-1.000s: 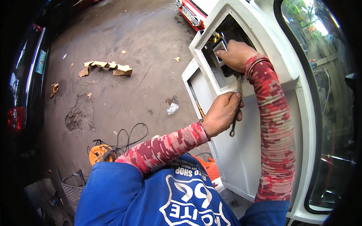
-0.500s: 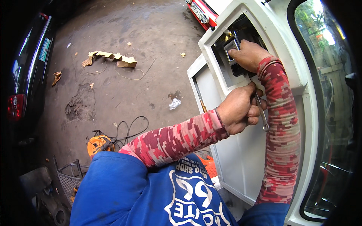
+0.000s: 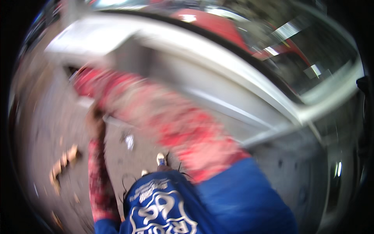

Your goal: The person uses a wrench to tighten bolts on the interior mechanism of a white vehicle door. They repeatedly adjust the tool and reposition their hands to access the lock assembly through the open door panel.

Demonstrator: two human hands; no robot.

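Motion smears this view. My right arm, in a red camouflage sleeve [image 3: 167,113], stretches across to the far left, along the white vehicle body [image 3: 89,35]. Its hand is lost at a dark opening [image 3: 71,71] in that bodywork, so its fingers cannot be made out. Below the sleeve's end, my left hand [image 3: 96,123] is raised close to the bodywork, closed but blurred. A thin grey streak beside it matches the wrench [image 3: 120,122] seen clearly in the earlier frame.
A large dark-edged window [image 3: 304,74] fills the upper right, with red shapes showing in it. On the ground lie crumpled foil [image 3: 129,141] and a broken yellowish strip [image 3: 64,162]. My shoe [image 3: 161,158] shows below my arm.
The view has swung sharply, so the bodywork now crosses the top and the ground debris sits lower left. Both hands now appear at the left, and the right hand has become hidden.
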